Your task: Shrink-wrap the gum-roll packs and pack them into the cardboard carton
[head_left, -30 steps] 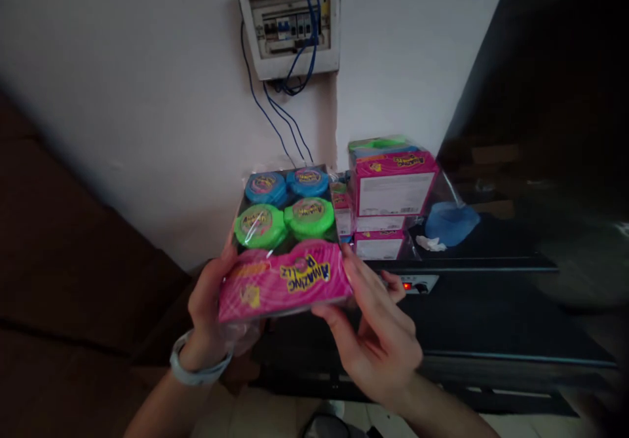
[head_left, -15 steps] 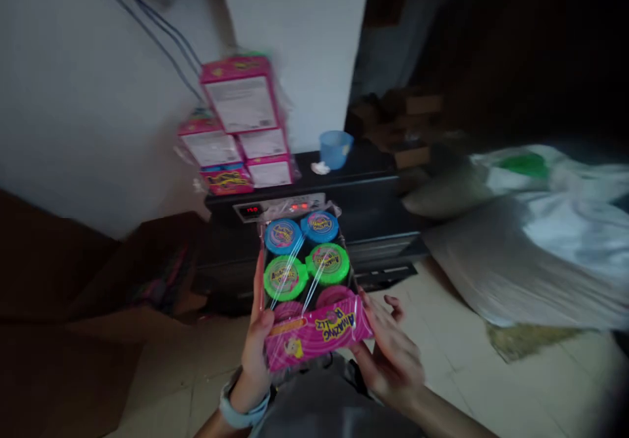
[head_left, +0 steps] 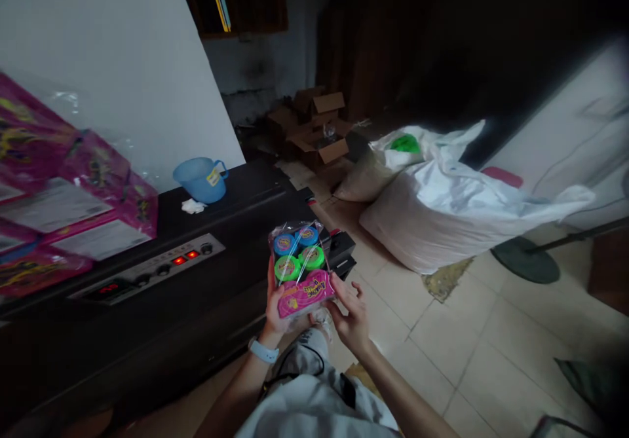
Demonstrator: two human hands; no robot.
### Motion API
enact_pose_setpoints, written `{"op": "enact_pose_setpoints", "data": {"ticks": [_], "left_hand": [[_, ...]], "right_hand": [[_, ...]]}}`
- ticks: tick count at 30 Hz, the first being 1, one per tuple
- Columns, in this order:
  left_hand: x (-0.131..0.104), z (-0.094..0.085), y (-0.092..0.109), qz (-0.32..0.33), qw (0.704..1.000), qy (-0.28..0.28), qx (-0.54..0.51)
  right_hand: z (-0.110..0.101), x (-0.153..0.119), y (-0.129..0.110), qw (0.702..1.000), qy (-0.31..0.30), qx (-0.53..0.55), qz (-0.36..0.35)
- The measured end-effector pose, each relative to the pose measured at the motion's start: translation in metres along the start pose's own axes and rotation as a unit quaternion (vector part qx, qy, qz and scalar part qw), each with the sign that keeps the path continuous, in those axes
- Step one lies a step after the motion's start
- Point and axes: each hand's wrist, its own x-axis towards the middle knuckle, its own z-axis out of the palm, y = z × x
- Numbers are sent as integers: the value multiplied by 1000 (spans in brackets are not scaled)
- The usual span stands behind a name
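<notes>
Between my two hands is a pink display box of gum rolls [head_left: 305, 292], covered in clear plastic film. Blue and green round containers show through its top, and the pink front panel faces me. My left hand [head_left: 275, 304] is closed around the box's left side, the thumb on the front corner. At the right front corner, my right hand [head_left: 351, 310] grips the box between thumb and fingers. The box is held in the air, beside the end of a black machine [head_left: 255, 209]. A pale watch strap [head_left: 263, 351] circles my left wrist.
Wrapped pink boxes [head_left: 113, 189] are stacked on the machine at left, near a blue plastic cup [head_left: 201, 179] and crumpled white scrap [head_left: 192, 206]. The machine's control panel [head_left: 157, 268] glows red. Large white sacks [head_left: 432, 209] stand on the tiled floor; open cartons [head_left: 319, 130] lie behind.
My view has swung to the right, so the stacked boxes and cup now appear farther left. Both hands still hold the box, which has moved toward the machine's right end.
</notes>
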Motion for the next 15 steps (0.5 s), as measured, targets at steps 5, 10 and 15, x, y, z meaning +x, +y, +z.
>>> {"op": "enact_pose_setpoints", "data": {"ticks": [5,10,15], "left_hand": [[58,19,-38,4,998,58,10],[83,26,-66,-1,994,107,22],[92,43,-72,15,987,157,8]], "right_hand": [[6,35,70,999,-38,16,33],[7,55,111,996,-58,64,20],[0,71,131,989,-100,99,40]]}}
